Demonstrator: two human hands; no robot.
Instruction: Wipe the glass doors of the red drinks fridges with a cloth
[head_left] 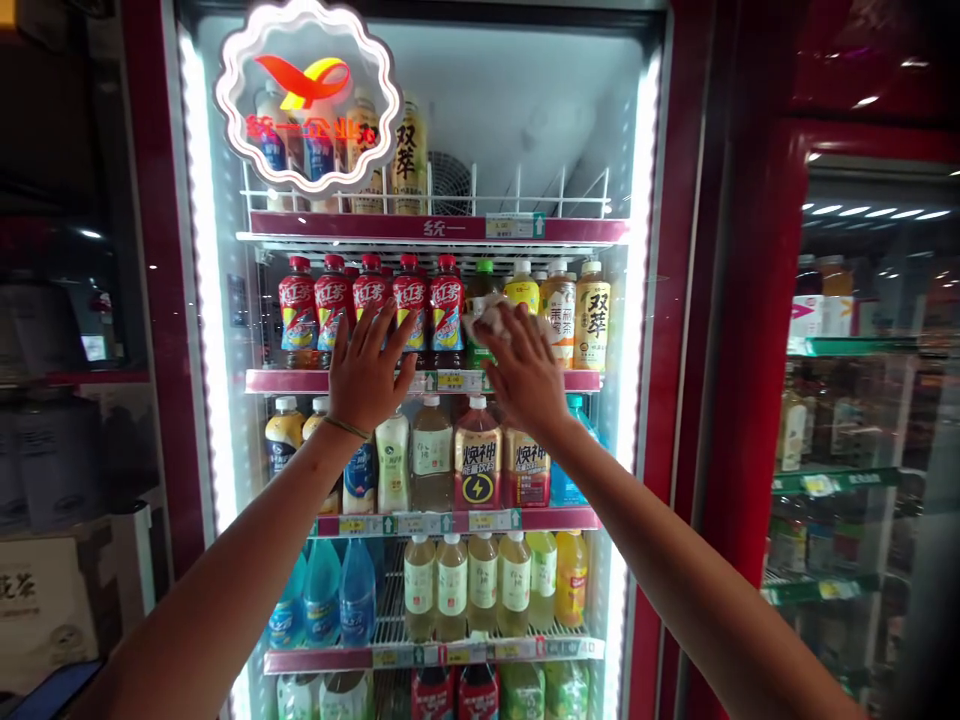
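Observation:
My left hand (369,372) lies with spread fingers at the glass door of a lit drinks fridge, in front of the row of red-capped bottles (448,305). It holds nothing, and a thin band (346,428) circles its wrist. To the right, my right hand (529,375) presses a crumpled whitish cloth (491,318) against the same glass. Its fingers reach over the cloth and partly hide it. Behind this hand stand a green-capped bottle (484,268) and a bottle with a yellow label (523,290).
A round glowing sign (309,95) hangs at the door's upper left. Shelves of bottled drinks, among them white-capped bottles (451,585), fill the fridge behind the glass. Another red-framed fridge (787,250) stands at right. A carton (45,600) sits at lower left.

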